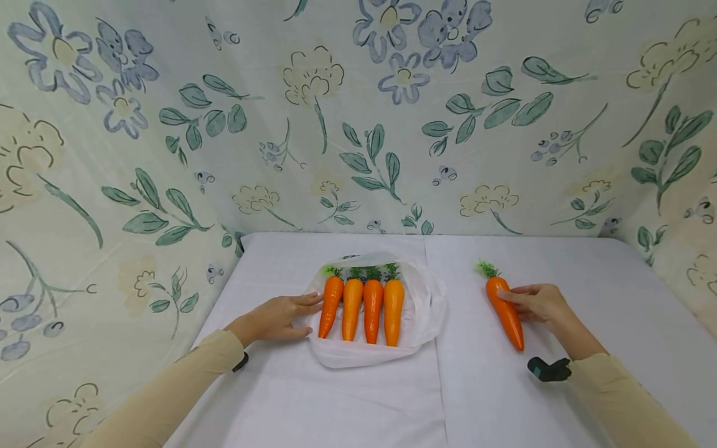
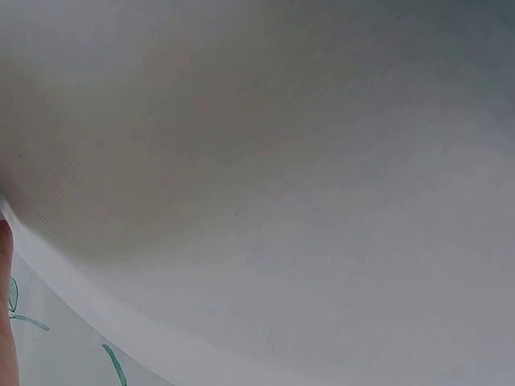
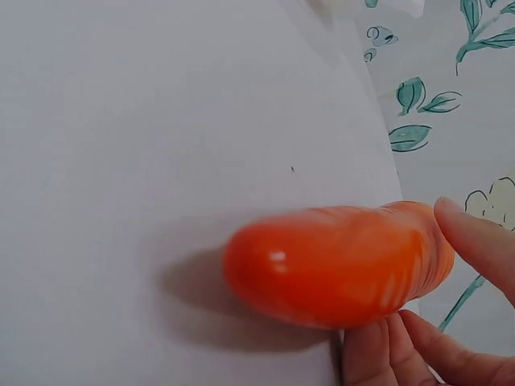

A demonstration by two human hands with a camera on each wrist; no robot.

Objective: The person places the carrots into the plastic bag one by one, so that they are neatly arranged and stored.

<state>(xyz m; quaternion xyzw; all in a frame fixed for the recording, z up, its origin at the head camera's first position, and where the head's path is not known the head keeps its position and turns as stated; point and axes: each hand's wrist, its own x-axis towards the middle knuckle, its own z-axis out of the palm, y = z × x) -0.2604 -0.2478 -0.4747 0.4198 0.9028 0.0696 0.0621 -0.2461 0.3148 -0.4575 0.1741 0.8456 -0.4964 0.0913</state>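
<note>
On the right of the head view, my right hand (image 1: 539, 303) pinches a toy carrot (image 1: 506, 314) with a green leafy top between thumb and fingers. Its tip faces the right wrist camera, where the carrot (image 3: 330, 265) casts a shadow on the white cloth. Four similar carrots would be too exact to count, so several carrots (image 1: 351, 311) lie side by side on a white plastic bag (image 1: 364, 356), leafy ends away from me. My left hand (image 1: 277, 318) rests at the bag's left edge with fingers extended, fingertips right by the leftmost carrot (image 1: 331, 306).
A white cloth (image 1: 336, 407) covers the table, with a crease running front to back right of the bag. Floral fabric (image 1: 313, 143) hangs behind and along the sides. Dark wrist devices (image 1: 549, 369) show at the sleeves.
</note>
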